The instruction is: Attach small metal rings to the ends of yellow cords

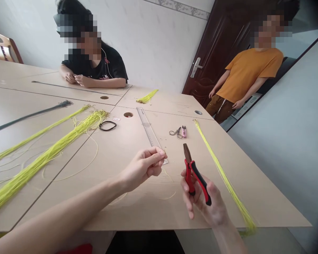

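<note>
Left hand (145, 164): thumb and forefinger pinched together on a small metal hook (165, 149), above the near end of the clear ruler (147, 131); a pale cord (168, 175) shows just below, though whether it joins the hook is hard to tell.
Right hand (201, 201): wrapped loosely round the red-and-black pliers (192, 176), their jaws pointing away from the body, apart from the hook and gripping nothing.
Stage: by the look of it, the hook is being held or turned in the fingers, with the pliers at the ready — no tool is working on it.
Handling: bringing the pliers to so small a hook would call for a steady pinch and careful aim — the jaws kept clear of the fingertips.
Scissors and snips: the scissors (178, 132) and pink snips (184, 132) lie side by side beyond the pliers.
Yellow bundles: the thick bundle (55, 151) runs across the left of the table (270, 208), the slim bundle (217, 162) down its right.
Across the table: a person in black (116, 65) leans on it, hands together.
</note>
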Motion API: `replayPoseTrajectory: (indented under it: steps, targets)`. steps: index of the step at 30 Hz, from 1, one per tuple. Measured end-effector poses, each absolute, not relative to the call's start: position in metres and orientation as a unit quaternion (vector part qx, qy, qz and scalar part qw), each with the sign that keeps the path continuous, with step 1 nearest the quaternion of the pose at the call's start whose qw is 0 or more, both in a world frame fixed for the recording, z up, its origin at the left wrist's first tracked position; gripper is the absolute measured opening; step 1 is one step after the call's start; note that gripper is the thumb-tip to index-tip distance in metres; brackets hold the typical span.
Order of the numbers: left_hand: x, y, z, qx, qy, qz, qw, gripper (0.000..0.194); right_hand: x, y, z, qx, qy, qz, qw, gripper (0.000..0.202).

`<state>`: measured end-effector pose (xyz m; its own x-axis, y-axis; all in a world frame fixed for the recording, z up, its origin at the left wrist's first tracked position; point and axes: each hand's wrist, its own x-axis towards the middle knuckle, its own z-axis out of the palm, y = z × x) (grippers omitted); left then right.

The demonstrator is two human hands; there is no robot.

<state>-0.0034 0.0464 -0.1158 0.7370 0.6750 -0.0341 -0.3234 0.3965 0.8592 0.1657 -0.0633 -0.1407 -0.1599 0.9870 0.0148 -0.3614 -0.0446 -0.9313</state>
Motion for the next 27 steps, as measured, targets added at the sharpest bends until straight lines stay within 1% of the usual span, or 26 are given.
replayPoseTrajectory:
  steps: [2,4,6,7,10,12,13,15,17,27]
  targets:
    - [-0.003,0.044,-0.116,0.445,0.187,0.292,0.826,0.023,0.165,-0.064,-0.140,-0.346,-0.471,0.626,0.516,0.053]
    - [-0.003,0.042,-0.117,0.437,0.180,0.279,0.836,0.021,0.162,-0.064,-0.139,-0.357,-0.509,0.576,0.531,0.041]
    - [-0.003,0.041,-0.117,0.431,0.171,0.269,0.844,0.019,0.162,-0.062,-0.139,-0.417,-0.545,0.474,0.551,0.025]
    - [-0.003,0.041,-0.117,0.428,0.165,0.265,0.848,0.018,0.163,-0.060,-0.139,-0.459,-0.565,0.411,0.548,0.024]
    - [-0.004,0.040,-0.116,0.416,0.151,0.254,0.860,0.016,0.170,-0.054,-0.140,-0.574,-0.615,0.204,0.501,0.032]
    - [-0.005,0.039,-0.116,0.405,0.146,0.249,0.867,0.016,0.174,-0.051,-0.141,-0.609,-0.632,0.103,0.468,0.034]
    - [-0.005,0.039,-0.115,0.400,0.145,0.245,0.871,0.015,0.174,-0.050,-0.141,-0.617,-0.639,0.072,0.454,0.034]
    - [-0.006,0.038,-0.114,0.390,0.140,0.238,0.878,0.015,0.173,-0.049,-0.143,-0.616,-0.653,0.037,0.439,0.034]
    - [-0.006,0.037,-0.114,0.381,0.135,0.230,0.885,0.014,0.172,-0.049,-0.143,-0.607,-0.660,0.027,0.441,0.034]
    - [-0.006,0.039,-0.117,0.358,0.104,0.181,0.910,0.016,0.173,-0.049,-0.146,-0.589,-0.655,0.052,0.470,0.038]
